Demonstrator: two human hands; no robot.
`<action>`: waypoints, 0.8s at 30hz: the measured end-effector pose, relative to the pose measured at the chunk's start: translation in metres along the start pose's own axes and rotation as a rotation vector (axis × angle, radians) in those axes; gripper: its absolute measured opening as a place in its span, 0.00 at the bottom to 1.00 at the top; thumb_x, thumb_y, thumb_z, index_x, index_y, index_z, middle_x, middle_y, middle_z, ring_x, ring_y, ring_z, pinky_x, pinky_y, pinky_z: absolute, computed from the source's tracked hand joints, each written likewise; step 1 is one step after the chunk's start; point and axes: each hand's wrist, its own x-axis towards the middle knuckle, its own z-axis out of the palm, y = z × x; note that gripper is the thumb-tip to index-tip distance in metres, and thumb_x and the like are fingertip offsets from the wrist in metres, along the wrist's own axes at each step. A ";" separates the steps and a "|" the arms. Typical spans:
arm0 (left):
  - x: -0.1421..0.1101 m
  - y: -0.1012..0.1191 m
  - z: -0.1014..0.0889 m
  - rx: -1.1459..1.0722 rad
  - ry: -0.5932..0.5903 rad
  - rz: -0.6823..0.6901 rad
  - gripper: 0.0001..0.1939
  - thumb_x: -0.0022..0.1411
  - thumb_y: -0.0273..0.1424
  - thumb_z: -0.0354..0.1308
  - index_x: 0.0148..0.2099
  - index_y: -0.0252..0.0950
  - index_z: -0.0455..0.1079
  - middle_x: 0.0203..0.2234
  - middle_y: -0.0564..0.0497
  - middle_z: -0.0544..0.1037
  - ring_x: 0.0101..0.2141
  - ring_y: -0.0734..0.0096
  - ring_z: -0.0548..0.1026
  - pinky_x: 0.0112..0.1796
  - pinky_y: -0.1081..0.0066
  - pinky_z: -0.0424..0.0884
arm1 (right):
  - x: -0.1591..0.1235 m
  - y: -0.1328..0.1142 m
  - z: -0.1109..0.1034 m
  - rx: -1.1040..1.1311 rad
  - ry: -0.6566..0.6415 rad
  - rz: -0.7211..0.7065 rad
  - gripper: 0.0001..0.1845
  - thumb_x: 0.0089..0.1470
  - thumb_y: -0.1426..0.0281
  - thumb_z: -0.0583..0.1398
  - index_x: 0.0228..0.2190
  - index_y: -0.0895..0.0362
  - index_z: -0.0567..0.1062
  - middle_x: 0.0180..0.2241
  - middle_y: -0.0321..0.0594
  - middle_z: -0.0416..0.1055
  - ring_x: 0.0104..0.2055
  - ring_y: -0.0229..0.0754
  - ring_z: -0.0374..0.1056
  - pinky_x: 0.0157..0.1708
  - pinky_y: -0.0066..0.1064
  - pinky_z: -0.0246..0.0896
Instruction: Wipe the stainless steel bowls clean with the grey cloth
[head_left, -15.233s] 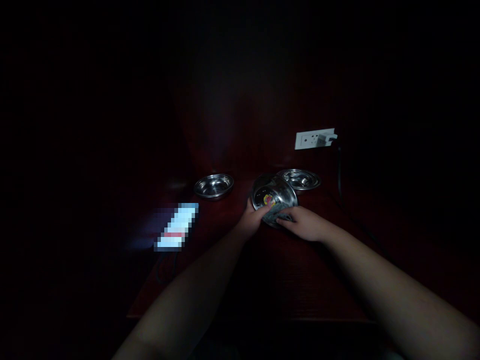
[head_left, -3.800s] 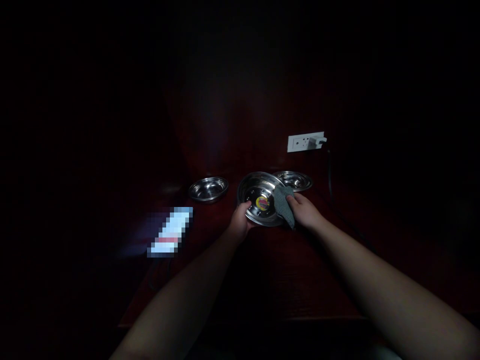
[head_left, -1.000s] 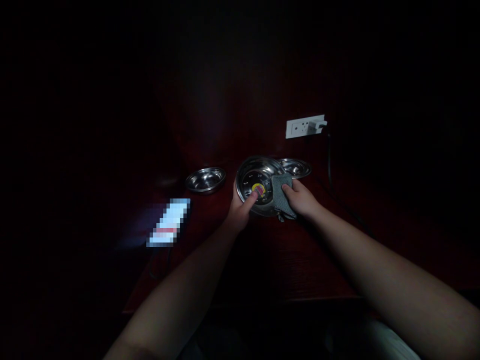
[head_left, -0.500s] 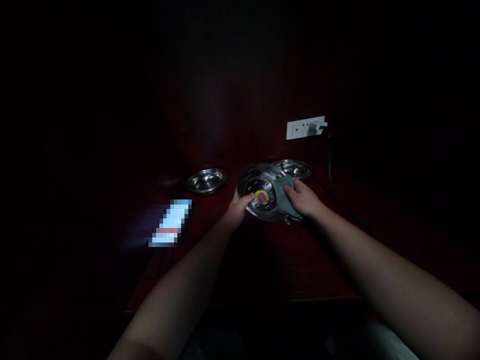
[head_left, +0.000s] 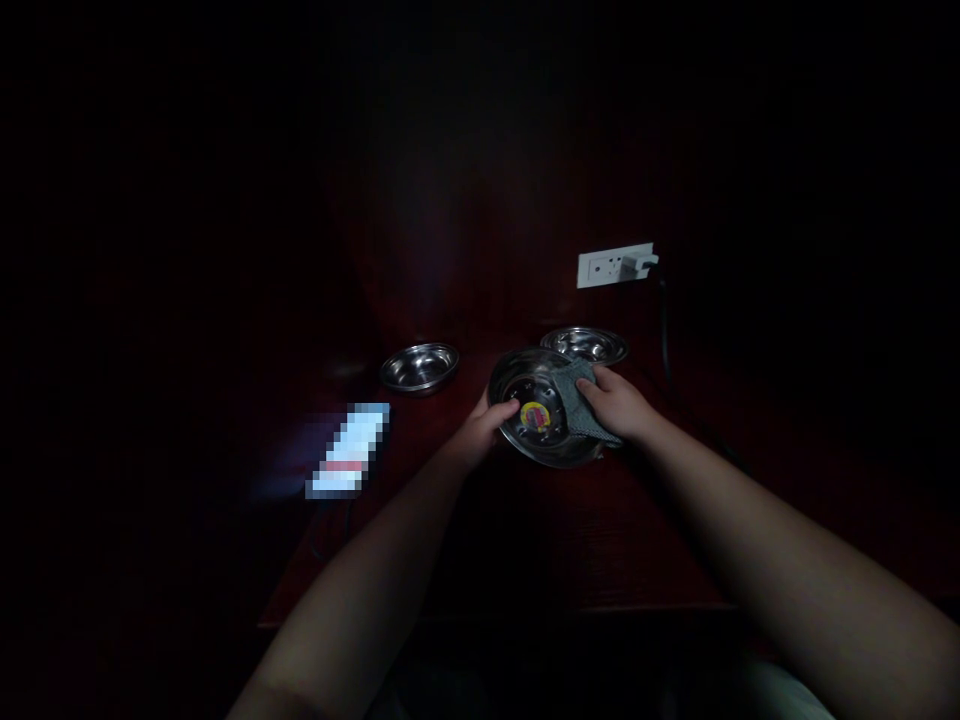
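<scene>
A shiny metal bowl [head_left: 529, 450] with a round yellow and red sticker on its inner bottom is held tilted above the dark red table. My left hand [head_left: 481, 425] grips its left rim, thumb inside and fingers hidden behind. At the opposite rim, my right hand [head_left: 619, 402] pinches a grey cloth [head_left: 576, 400] against the bowl, with the thumb on top. The cloth covers part of the bowl's right side. Behind the held bowl lies another metal dish [head_left: 585, 343], partly covered by it. A third metal dish [head_left: 420, 368] rests to the left.
A lit phone [head_left: 349, 452], its screen blurred out, is at the table's left, with a thin cable below it. On the back wall a white socket [head_left: 615, 265] has a plug and a black cord [head_left: 664, 335] running down. The table's front edge [head_left: 510, 618] shows; the surroundings are very dark.
The held bowl and both hands have shifted slightly right and down in the picture. The cloth is spread wider over the bowl's right side. The whole view has moved a little.
</scene>
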 end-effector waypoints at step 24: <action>0.003 -0.011 0.018 0.126 0.115 0.331 0.38 0.49 0.33 0.63 0.59 0.39 0.49 0.54 0.44 0.65 0.54 0.61 0.64 0.55 0.60 0.56 | 0.007 0.013 0.018 0.171 0.036 0.064 0.15 0.53 0.63 0.51 0.40 0.57 0.68 0.33 0.42 0.73 0.34 0.42 0.69 0.36 0.34 0.62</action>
